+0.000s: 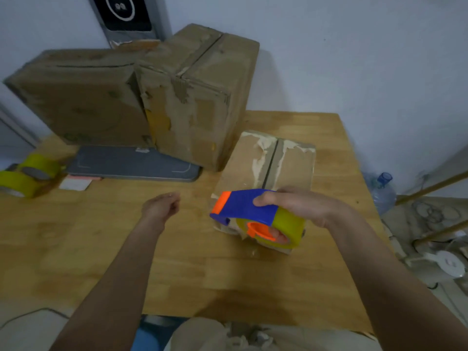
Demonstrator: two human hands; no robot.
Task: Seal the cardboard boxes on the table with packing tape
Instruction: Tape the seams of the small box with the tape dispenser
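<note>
1. The right hand [301, 206] gripped the tape dispenser [253, 214] over the small box [286, 163] on the surface [101, 249].
2. The left hand [160, 207] hovered loosely curled, holding nothing.
3. Unsteadied, the box might slide as tape is pulled.

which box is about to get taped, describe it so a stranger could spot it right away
On the wooden table, look to the near right, in front of the two big boxes at the back. The small box lies under the right hand gripping the blue tape dispenser. It is the smallest, with torn pale strips along its seam.
</note>
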